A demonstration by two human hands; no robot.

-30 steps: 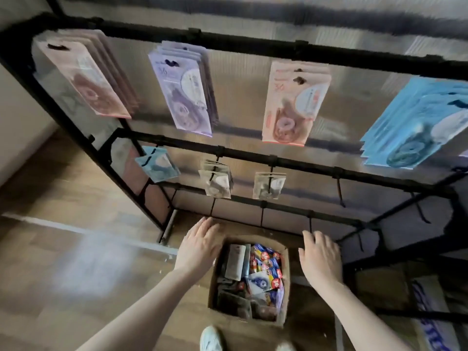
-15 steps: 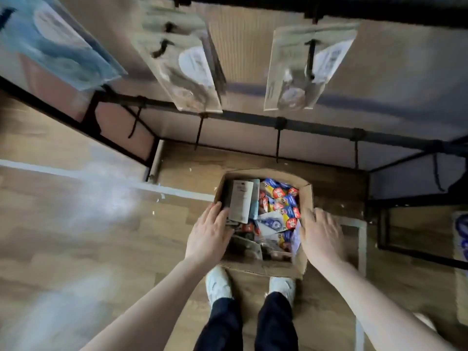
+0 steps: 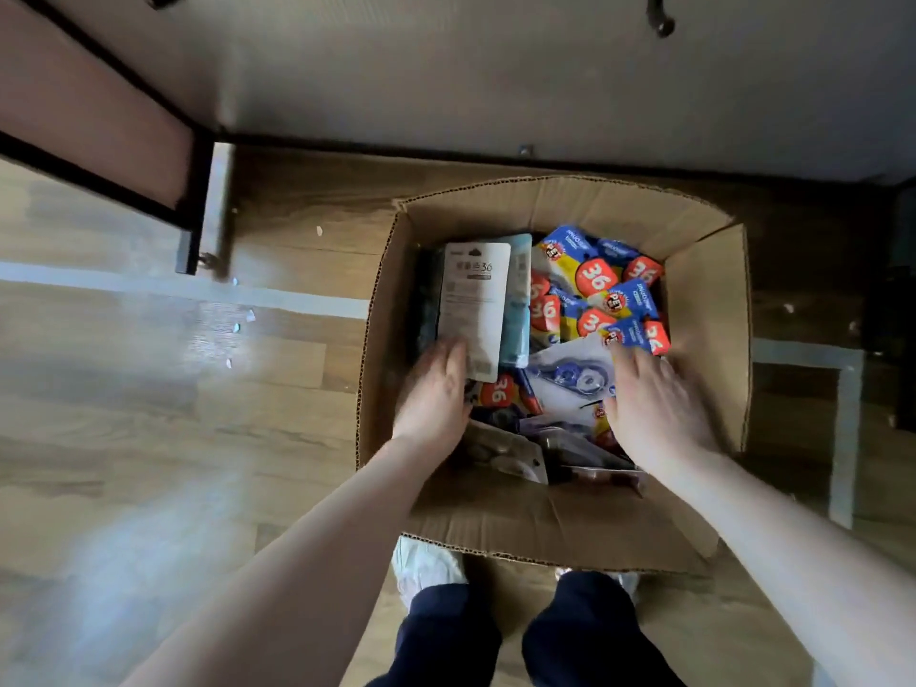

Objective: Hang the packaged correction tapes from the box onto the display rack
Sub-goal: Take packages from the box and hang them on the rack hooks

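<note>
While my left hand [image 3: 436, 394] is reaching with loosely spread fingers, gripping nothing, against the near end of the white pack [image 3: 473, 309] whose long axis is running away from me, my right hand [image 3: 654, 404] is lying flat on coloured packs [image 3: 595, 285] inside the cardboard box [image 3: 709, 309], sitting on the wooden floor [image 3: 148, 414] below the rack [image 3: 193, 200].

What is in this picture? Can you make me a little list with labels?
place: wooden floor beside a black rack frame
box: open cardboard box on the floor
inside: colourful correction tape packs, one white pack standing on edge
left hand: in the box, touching the white pack
right hand: fingers spread flat over the packs
</note>
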